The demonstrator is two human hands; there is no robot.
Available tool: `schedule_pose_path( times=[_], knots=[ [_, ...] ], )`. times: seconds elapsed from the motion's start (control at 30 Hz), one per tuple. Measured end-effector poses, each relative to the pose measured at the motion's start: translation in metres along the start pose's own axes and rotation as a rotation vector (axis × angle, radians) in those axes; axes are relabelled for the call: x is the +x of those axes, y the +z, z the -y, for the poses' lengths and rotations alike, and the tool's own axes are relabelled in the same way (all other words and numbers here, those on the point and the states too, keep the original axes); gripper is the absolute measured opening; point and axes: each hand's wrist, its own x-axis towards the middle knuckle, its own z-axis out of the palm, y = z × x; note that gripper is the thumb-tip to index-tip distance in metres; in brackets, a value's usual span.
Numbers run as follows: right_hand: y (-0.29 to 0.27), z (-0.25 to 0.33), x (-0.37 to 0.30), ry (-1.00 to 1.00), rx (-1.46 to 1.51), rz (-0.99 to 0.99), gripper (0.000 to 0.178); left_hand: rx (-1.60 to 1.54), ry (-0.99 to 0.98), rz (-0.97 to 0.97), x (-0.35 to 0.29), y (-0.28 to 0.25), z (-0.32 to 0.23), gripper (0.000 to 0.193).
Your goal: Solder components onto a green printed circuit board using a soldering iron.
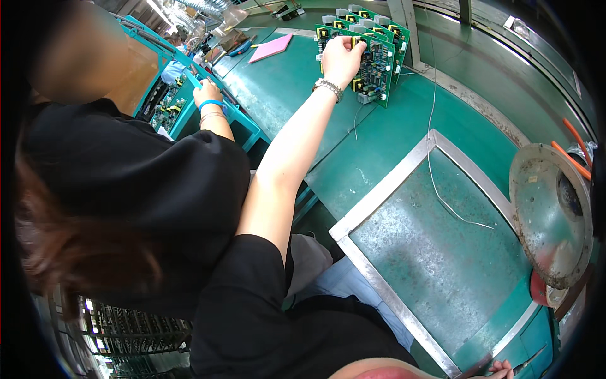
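Stretched far forward, my left hand (341,62), with a metal bracelet or watch at the wrist, pinches the upper edge of a green circuit board (377,69). That board stands upright, crowded with yellow, black and white parts. More green boards (401,39) stand upright close behind it. At the bottom right edge my right hand (502,369) is partly cut off by the picture. Its fingers close around a thin pointed tool that looks like a soldering iron (529,360), tip aimed up and right.
A metal frame (385,183) lies on the green bench before me. Thin wire (435,189) hangs over it. A round, dirty fume hood (549,215) stands at right. A co-worker (139,196) in black sits close on my left, near a teal rack. A pink sheet (271,48) lies farther off.
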Motion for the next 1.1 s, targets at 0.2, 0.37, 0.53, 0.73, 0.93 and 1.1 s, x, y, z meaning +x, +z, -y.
schedule_pose_path(
  times=[0.2,0.37,0.53,0.73,0.93,1.1],
  knots=[
    [-0.006,-0.003,0.000,-0.003,-0.020,0.072,0.017,-0.062,-0.025,-0.082,-0.007,-0.003,0.004,0.026],
    [-0.005,-0.003,0.000,-0.006,0.012,0.057,0.019,-0.259,-0.041,-0.223,-0.022,-0.019,0.021,0.027],
    [-0.005,-0.003,-0.004,0.007,-0.085,-0.048,0.015,-0.482,-0.010,-0.210,-0.052,-0.048,0.040,0.020],
    [-0.011,-0.011,-0.005,0.038,-0.031,-0.035,0.014,-0.812,-0.138,-0.208,-0.087,-0.074,0.048,0.022],
    [-0.011,-0.009,-0.005,0.022,-0.022,-0.027,0.013,-0.869,-0.250,-0.238,-0.110,-0.086,0.056,0.024],
    [-0.010,-0.004,-0.006,0.050,0.002,-0.038,0.013,-1.017,-0.408,-0.064,-0.124,-0.118,0.055,0.027]
  ],
)
